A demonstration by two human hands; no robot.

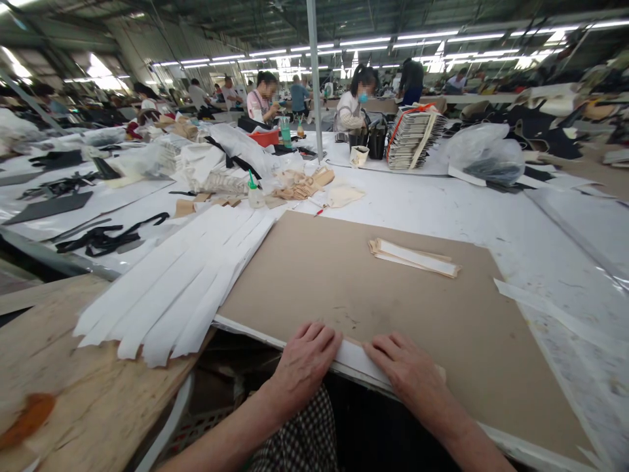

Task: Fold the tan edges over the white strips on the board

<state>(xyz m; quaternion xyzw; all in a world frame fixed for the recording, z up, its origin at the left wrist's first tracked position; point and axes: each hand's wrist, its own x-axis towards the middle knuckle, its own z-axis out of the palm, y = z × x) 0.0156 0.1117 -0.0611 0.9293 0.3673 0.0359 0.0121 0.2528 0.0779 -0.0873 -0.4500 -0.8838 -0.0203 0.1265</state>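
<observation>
A white strip [361, 362] lies along the front edge of the brown board, with a bit of beige material [441, 373] showing at its right end. My left hand [308, 357] is at the strip's left part, fingers together and bent down onto it. Over its right part, my right hand [405, 367] has its fingers curled, the tips pressing on the strip. Both thumbs are mostly hidden. Farther back on the board sits a small stack of beige pieces with white strips [415, 257].
Long white strips [167, 282] fan out at the left, overhanging a wooden surface [63, 380]. Past the brown board [314, 269] stand a green-tipped bottle [254, 193], beige scraps [302, 183] and a tied stack [415, 137]. A pole [315, 78] rises behind; co-workers [356, 108] sit beyond.
</observation>
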